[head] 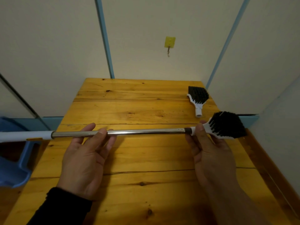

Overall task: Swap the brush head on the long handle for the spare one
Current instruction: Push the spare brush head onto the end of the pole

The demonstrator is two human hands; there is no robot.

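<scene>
Two hands (146, 153), unlabelled brush (227, 125)

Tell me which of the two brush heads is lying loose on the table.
The far one, the spare brush head, lies alone on the wooden table. The other head sits on the metal handle, held by the right hand.

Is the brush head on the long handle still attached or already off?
Attached: the brush head sits on the end of the metal handle, its white neck pinched by the right hand.
</scene>
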